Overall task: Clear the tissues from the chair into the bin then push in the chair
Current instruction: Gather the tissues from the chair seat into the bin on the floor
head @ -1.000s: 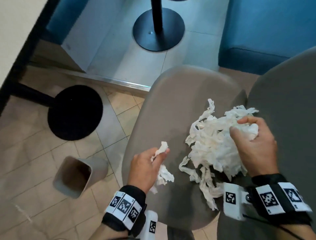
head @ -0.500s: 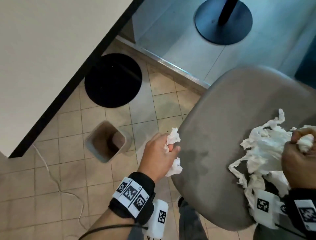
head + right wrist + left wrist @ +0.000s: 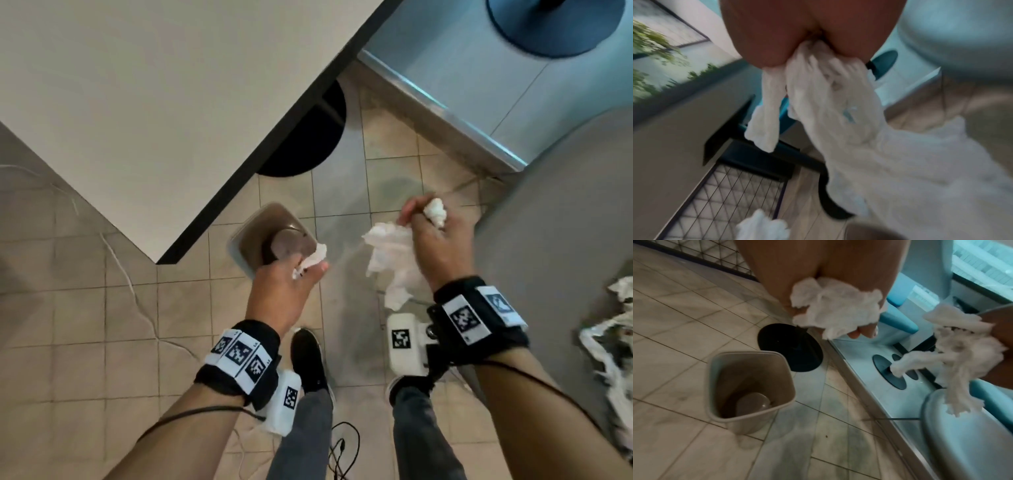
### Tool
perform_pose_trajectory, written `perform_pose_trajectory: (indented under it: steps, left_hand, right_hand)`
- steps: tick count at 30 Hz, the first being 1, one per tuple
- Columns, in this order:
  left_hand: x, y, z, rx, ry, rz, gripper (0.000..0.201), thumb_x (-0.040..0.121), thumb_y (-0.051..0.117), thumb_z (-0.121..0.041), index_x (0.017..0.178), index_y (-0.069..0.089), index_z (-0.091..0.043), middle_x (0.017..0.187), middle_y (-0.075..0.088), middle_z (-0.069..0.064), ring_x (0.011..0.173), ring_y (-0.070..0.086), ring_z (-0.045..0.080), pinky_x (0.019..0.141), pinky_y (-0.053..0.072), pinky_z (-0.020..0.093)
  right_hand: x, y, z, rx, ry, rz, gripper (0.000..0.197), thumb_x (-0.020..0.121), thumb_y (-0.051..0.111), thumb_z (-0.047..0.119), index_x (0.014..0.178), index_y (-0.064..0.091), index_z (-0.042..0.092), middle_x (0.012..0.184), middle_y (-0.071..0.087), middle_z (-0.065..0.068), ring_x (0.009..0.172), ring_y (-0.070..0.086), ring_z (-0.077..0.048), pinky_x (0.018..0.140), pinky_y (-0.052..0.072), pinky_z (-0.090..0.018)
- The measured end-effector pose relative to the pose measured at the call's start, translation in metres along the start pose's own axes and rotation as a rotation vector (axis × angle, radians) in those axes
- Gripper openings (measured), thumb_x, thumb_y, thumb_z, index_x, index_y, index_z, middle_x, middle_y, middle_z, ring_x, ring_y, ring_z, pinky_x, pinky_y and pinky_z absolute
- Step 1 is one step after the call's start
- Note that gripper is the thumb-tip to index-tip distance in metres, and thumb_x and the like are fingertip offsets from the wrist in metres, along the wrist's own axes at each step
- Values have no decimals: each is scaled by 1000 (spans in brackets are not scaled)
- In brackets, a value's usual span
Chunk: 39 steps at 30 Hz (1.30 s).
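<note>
My left hand [image 3: 291, 274] grips a small wad of white tissue [image 3: 313, 260] right beside the rim of the grey bin [image 3: 239, 240], which stands open on the tiled floor. In the left wrist view the same wad [image 3: 836, 314] hangs above and to the right of the bin [image 3: 719, 386]. My right hand [image 3: 435, 240] holds a bigger bunch of tissue [image 3: 390, 260] in the air between bin and chair; its strips dangle [image 3: 838, 113]. The grey chair seat [image 3: 565, 222] is at the right, with more tissues [image 3: 616, 359] lying on it at the frame's edge.
A white table top with a black edge [image 3: 154, 102] overhangs the floor just behind the bin; its black round base [image 3: 308, 144] is beneath. A metal floor strip [image 3: 445, 113] and blue booth area lie beyond. My shoes [image 3: 308, 356] and a cable [image 3: 342, 452] are on the tiles.
Both hands have swung left from the chair toward the bin, each carrying tissue. The right hand lifted its bunch off the seat; the left hand now reaches the bin's rim.
</note>
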<state>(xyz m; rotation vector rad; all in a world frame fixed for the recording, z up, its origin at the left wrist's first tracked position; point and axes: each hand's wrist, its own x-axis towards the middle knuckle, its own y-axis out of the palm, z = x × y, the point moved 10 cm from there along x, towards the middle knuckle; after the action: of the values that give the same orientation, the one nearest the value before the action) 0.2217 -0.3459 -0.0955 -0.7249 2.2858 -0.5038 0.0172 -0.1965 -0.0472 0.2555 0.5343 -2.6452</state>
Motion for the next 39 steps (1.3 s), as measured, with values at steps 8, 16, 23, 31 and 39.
perform_pose_trajectory:
  steps: [8, 16, 23, 31, 39]
  left_hand:
    - [68, -2, 89, 64, -67, 45, 7, 91, 57, -29, 97, 58, -27, 101, 63, -2, 90, 59, 16, 73, 43, 28]
    - [133, 18, 167, 100, -82, -72, 51, 84, 51, 1, 131, 45, -18, 114, 41, -8, 106, 43, 9, 92, 35, 22]
    - [175, 57, 234, 183, -109, -15, 61, 79, 63, -42, 135, 41, -37, 135, 49, 3, 115, 56, 19, 99, 48, 43]
    - [153, 54, 235, 409, -126, 87, 83, 81, 74, -18, 151, 30, -25, 158, 23, 7, 141, 32, 24, 116, 26, 34]
    - [58, 53, 81, 282, 22, 112, 33, 92, 64, -24, 123, 58, -33, 125, 51, -11, 109, 51, 5, 90, 40, 25]
  right_hand:
    - [25, 161, -79, 112, 152, 210, 13, 89, 50, 13, 78, 56, 18, 69, 51, 2, 62, 46, -14, 58, 36, -26]
    - [29, 269, -158, 337, 316, 427, 26, 85, 43, -4, 86, 45, 21, 84, 50, -4, 68, 52, -18, 56, 45, -26]
    - [17, 312, -235, -9, 207, 603, 45, 82, 66, 15, 123, 55, 32, 135, 43, -4, 113, 50, -15, 101, 43, -33]
    - [9, 270, -230, -9, 197, 556, 38, 91, 61, 19, 129, 58, 26, 127, 59, -2, 109, 59, -14, 96, 50, -32]
    - [-37, 103, -148, 57, 171, 402, 23, 96, 55, 22, 117, 64, 28, 109, 65, 14, 100, 60, -2, 83, 49, -22]
